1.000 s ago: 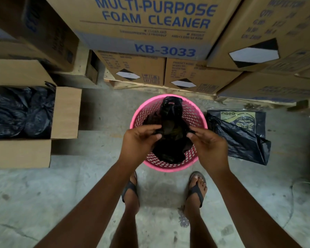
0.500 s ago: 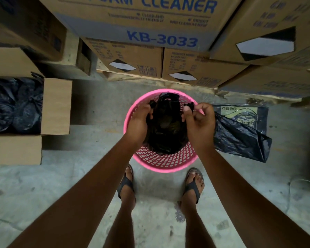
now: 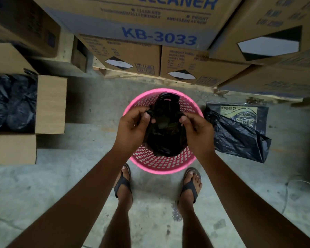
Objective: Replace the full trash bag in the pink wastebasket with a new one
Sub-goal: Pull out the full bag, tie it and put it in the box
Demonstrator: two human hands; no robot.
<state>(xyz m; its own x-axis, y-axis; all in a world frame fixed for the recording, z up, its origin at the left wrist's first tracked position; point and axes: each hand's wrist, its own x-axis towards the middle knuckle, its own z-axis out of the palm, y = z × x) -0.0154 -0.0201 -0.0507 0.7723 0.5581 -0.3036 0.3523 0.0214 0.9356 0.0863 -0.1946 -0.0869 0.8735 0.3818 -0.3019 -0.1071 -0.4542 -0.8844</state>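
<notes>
— Hanging at frame centre, the black trash bag (image 3: 166, 133) runs top-to-bottom over the pink wastebasket (image 3: 161, 165), handle loop toward the top.
— Grip?
— Left hand (image 3: 132, 126) and right hand (image 3: 198, 130) each pinch its sides.

Storeroom: stacked cleaner cartons (image 3: 132, 18)

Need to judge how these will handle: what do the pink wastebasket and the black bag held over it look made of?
Pink wastebasket: looks like moulded plastic, smooth rim, walls a lattice of holes, so probably rigid and light. Black trash bag: thin plastic film, crumpled and slightly glossy, with a handle cut-out at the top; it bunches where the left hand and right hand pinch it.
</notes>
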